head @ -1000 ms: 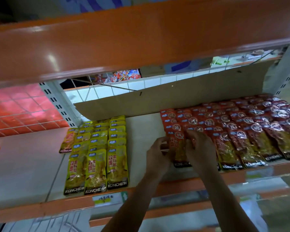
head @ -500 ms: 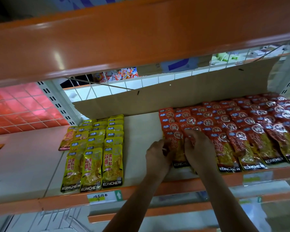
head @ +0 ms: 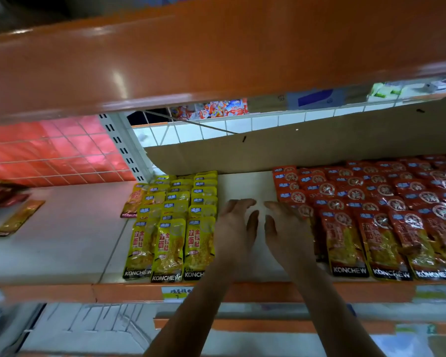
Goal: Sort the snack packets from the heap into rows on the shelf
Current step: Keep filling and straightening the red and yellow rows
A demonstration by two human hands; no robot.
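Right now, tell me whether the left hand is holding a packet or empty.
Empty: the left hand lies flat and open over the bare shelf, between the yellow packets and the red packets.

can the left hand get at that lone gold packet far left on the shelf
Probably yes. The left hand is open and holds nothing; the yellow packet rows lie flat between it and the gold packet, so it could pass over them, though it is a sideways stretch.

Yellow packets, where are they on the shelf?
In the head view, the yellow packets lie in rows on the shelf, just left of the left hand.
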